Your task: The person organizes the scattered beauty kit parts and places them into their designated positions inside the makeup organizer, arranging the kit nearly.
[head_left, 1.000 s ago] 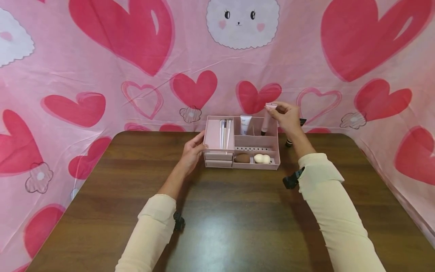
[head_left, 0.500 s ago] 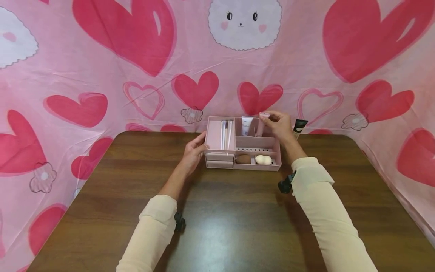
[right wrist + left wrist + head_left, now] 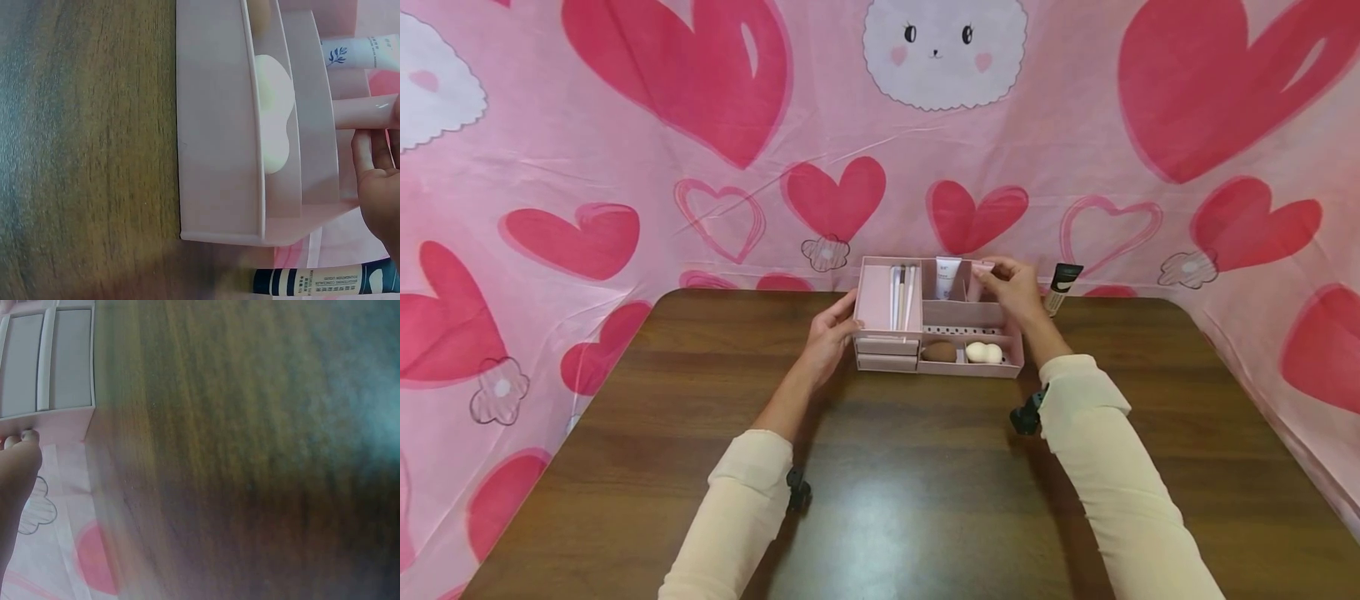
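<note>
A pink plastic organizer (image 3: 970,368) (image 3: 212,156) stands at the far middle of the brown table (image 3: 887,467). My right hand (image 3: 1011,287) (image 3: 378,181) pinches a pink tube (image 3: 978,282) (image 3: 359,111) standing in the organizer's back right compartment. My left hand (image 3: 831,329) (image 3: 15,462) holds the organizer's left side (image 3: 62,428). Inside are a white tube (image 3: 947,277) (image 3: 359,51), several brushes (image 3: 901,293), a brown sponge (image 3: 938,352) and a cream sponge (image 3: 982,352) (image 3: 274,109).
A black-capped tube (image 3: 1060,286) (image 3: 322,281) leans just right of the organizer, against the pink heart-print cloth (image 3: 700,150) that backs and flanks the table. Two small drawers (image 3: 886,353) (image 3: 47,362) sit at the organizer's front left.
My right hand has lowered the pink tube from above the organizer down into its back right compartment. The left hand has stayed on the organizer's left side.
</note>
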Available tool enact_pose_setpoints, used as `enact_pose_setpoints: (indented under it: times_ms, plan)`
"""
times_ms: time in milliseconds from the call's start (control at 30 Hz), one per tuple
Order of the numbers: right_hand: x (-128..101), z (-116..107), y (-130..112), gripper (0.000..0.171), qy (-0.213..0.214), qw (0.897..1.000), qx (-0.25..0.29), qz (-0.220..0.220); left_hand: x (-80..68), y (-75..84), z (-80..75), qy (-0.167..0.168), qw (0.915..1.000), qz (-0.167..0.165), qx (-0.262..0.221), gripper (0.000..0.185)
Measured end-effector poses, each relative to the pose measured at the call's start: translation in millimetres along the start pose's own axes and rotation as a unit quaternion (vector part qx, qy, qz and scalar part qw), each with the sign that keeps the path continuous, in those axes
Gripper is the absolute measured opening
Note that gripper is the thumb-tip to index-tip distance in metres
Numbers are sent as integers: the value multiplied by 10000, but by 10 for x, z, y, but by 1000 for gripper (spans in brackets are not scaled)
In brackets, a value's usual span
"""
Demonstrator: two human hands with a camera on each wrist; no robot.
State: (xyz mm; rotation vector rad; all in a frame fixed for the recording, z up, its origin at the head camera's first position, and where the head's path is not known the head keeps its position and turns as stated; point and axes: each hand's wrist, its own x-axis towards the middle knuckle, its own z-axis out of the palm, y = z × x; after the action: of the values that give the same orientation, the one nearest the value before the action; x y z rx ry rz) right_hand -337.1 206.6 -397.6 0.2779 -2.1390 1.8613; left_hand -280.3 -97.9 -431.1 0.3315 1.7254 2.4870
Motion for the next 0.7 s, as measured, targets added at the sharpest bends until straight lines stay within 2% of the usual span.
enact_pose_setpoints:
  times_ms: [367,700]
  plan:
    - [12,-13,2,37,-153,9999,-22,-29,6,2,0,-2,10000,-4,50,65]
    - [3,-44,-28,39,-124,9997,-222,62,-5,6,16,-4,10000,2,-23,66]
